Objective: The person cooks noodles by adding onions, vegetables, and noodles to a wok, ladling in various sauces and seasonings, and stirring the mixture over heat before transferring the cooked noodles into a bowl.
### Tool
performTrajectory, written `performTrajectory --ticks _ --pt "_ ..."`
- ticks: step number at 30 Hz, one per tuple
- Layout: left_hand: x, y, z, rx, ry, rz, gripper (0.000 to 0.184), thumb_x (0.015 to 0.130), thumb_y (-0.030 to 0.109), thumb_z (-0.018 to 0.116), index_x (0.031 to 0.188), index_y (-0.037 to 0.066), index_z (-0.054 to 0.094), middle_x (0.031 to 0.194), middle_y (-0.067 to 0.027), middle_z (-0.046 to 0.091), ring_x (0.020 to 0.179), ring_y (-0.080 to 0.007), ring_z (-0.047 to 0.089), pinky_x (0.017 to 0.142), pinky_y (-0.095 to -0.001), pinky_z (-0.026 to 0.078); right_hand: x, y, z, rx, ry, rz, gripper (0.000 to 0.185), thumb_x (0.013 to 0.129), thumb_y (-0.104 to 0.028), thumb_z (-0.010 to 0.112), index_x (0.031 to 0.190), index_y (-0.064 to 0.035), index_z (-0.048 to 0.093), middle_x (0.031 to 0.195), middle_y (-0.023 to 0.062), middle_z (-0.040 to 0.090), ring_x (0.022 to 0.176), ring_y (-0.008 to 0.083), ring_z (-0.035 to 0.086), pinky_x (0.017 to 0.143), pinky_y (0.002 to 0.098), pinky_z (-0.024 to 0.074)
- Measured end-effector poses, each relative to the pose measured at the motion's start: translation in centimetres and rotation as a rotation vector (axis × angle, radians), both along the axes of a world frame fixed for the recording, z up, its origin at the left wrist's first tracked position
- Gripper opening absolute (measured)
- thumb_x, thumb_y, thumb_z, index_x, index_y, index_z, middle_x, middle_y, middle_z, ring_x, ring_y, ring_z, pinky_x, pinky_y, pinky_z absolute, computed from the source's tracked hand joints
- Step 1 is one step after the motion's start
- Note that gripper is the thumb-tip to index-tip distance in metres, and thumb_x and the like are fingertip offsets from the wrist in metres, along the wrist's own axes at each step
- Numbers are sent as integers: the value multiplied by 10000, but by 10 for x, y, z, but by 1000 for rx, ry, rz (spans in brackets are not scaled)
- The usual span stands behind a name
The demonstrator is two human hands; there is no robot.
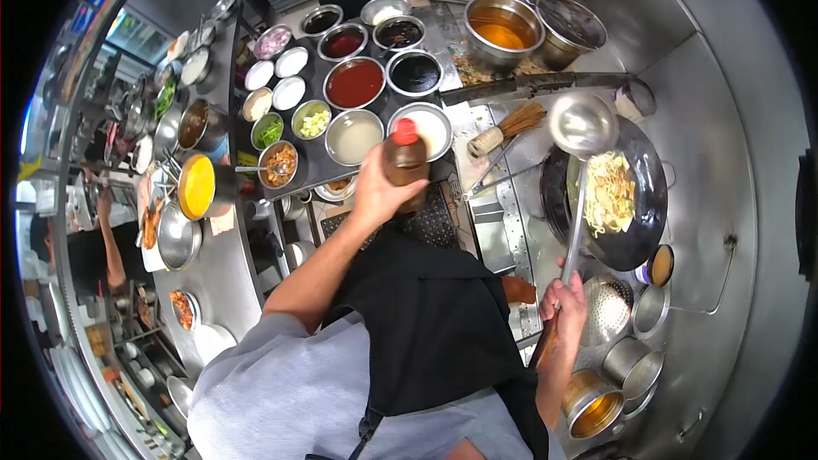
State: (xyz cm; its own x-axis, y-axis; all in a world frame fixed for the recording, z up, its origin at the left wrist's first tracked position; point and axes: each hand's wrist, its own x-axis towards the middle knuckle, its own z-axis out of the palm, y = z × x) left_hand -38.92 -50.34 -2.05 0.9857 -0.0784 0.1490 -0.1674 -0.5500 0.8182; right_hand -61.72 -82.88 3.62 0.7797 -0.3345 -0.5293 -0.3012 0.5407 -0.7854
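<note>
My left hand is wrapped round a dark brown bottle with a red cap, held up in front of a bowl of white liquid. My right hand grips the handle of a long metal ladle. The ladle's round bowl hangs above the far rim of a black wok, and its handle crosses the wok's near side. Inside the wok lie noodles with pale pieces mixed in. Whether anything is in the ladle is hard to make out.
Bowls of red sauce, dark sauce and chopped ingredients crowd the counter ahead. A bamboo brush lies left of the wok. Behind it stands a pot of orange liquid. A perforated strainer is by my right hand. Other people stand nearby.
</note>
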Motion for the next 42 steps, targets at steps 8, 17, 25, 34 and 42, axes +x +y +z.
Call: performTrajectory --ticks 8,17,25,34,42 --pt "15 156 -59 -26 10 381 806 644 175 921 1296 -2 482 1190 -172 618 1099 -298 624 981 -408 484 122 90 -2 -135 74 390 469 923 -61 574 1380 -17 481 664 16 476 437 83 403 413 225 344" --pt "71 249 -103 -52 120 185 795 660 178 928 1302 10 489 1183 -179 639 1130 -292 626 979 -399 491 233 167 -22 -426 144 548 412 934 -19 567 1342 -4 513 703 -27 498 524 59 457 432 222 398" --pt "89 282 -84 125 190 -68 744 699 176 896 1321 35 512 1217 -149 636 1139 -339 623 981 -400 483 263 203 -17 -628 283 545 422 929 -37 589 1344 9 526 694 -15 533 476 71 461 427 242 403" --pt "98 278 -73 24 323 -50 602 763 213 837 1277 66 561 1202 -137 652 1126 -327 637 967 -394 487 269 215 -21 -582 315 506 423 935 -52 591 1348 11 531 699 0 533 483 81 499 444 257 441" --pt "109 275 -64 -27 314 -112 612 768 213 844 1281 54 550 1196 -120 660 1123 -298 642 963 -380 490 270 215 -21 -358 275 422 403 929 -36 582 1320 42 524 686 -16 515 471 71 458 430 236 405"
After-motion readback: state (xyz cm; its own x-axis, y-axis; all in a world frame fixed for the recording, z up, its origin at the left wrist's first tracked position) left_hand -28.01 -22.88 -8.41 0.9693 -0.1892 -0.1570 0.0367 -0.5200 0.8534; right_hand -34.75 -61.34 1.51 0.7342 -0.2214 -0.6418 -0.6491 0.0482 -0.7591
